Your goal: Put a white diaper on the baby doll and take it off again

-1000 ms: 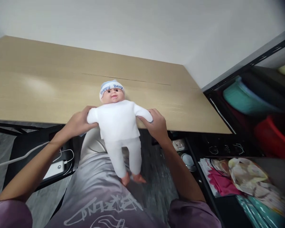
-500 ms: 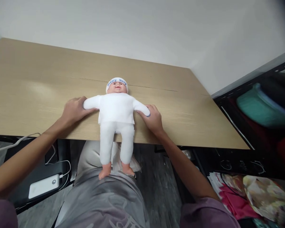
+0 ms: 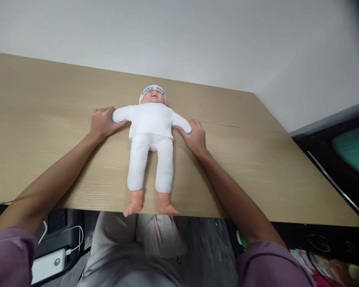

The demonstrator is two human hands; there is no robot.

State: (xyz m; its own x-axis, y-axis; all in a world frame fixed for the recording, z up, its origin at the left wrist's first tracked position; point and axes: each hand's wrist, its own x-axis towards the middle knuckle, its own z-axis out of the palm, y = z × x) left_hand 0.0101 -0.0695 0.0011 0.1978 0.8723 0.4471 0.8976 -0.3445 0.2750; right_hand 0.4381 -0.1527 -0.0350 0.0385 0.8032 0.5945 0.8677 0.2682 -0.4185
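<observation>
A baby doll (image 3: 151, 123) lies face up on the wooden table (image 3: 251, 167), its head toward the wall and its bare feet at the near edge. It wears a white top, white trousers and a white cap with blue lettering. My left hand (image 3: 103, 122) is closed around the end of the doll's sleeve on the left. On the other side my right hand (image 3: 195, 136) grips the opposite sleeve, where a bit of blue shows at the cuff. Both doll arms are stretched out sideways.
Below the table's near edge, at the left, a white power bank (image 3: 48, 265) with a cable rests on a black surface. A teal item (image 3: 356, 149) sits in a dark shelf at the right. A pale wall (image 3: 179, 40) rises behind the table.
The doll has moved farther onto the table, away from my body, with both hands still on its arms. Its legs, which hung past the edge, now lie on the tabletop.
</observation>
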